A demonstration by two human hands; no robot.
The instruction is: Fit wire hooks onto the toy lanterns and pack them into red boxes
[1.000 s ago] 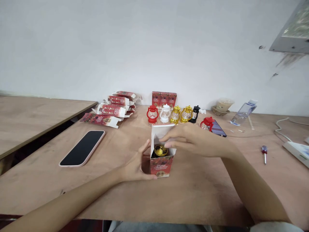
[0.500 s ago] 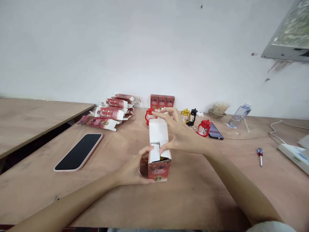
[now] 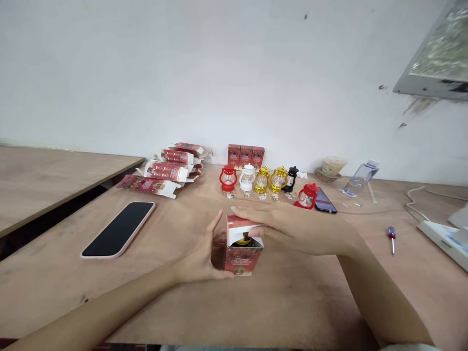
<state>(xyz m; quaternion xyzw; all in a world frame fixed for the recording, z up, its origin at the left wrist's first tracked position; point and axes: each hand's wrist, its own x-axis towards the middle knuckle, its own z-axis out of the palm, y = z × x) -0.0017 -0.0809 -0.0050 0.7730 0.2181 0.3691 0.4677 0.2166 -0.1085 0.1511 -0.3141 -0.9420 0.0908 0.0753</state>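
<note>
Head camera shot: small red box [image 3: 243, 252] sits upright on the worktop [image 3: 300, 297] near the front middle, with a gold lantern [image 3: 243, 240] peeking out under its half-closed lid. Left hand [image 3: 205, 256] is cupped against the box's 9 o'clock side, fingers spread and lightly curled round it. Right hand [image 3: 292, 227] lies flat, fingers together, pressing the lid down from 3 o'clock.

Thin card like that looks light and easy to crush, so I'd reckon the side walls near the corners are the spot to hold, not the flimsy flaps. The lantern inside looks like light plastic with a clear globe, probably a bit fragile.

At 12 o'clock there's a row of little lanterns [image 3: 262, 179], and a phone [image 3: 119, 229] at 9 o'clock.
</note>
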